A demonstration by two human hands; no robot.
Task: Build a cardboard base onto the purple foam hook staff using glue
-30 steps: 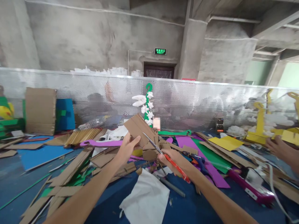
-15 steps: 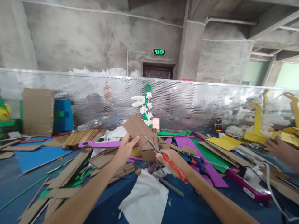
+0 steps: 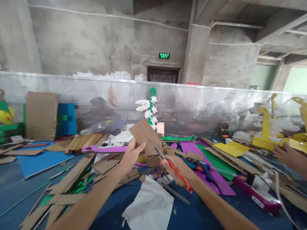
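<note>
My left hand [image 3: 133, 152] pinches a piece of brown cardboard [image 3: 144, 133] by its lower left edge, thumb on the near face. In my right hand [image 3: 172, 166] is a pair of scissors [image 3: 181, 176] with red handles, its fingers closed round them. The blades point up and left and lie against the cardboard's right part; whether they are parted is hard to make out. Behind the cardboard stands a green hooked piece [image 3: 153, 92] with white flower shapes [image 3: 148, 113] on it. Cardboard scraps lie beneath both hands.
A white cloth-like sheet [image 3: 148, 204] lies in front. On the right are a blue glue gun [image 3: 205, 171], purple sheet [image 3: 225, 188] and magenta power strip [image 3: 257, 195] with a cable. Another person's hand [image 3: 290, 156] is at far right. Cardboard strips [image 3: 72, 179] cover the left.
The whole view has shifted slightly. The cardboard and the scissors keep nearly the same place in my hands, with the blades still against the cardboard.
</note>
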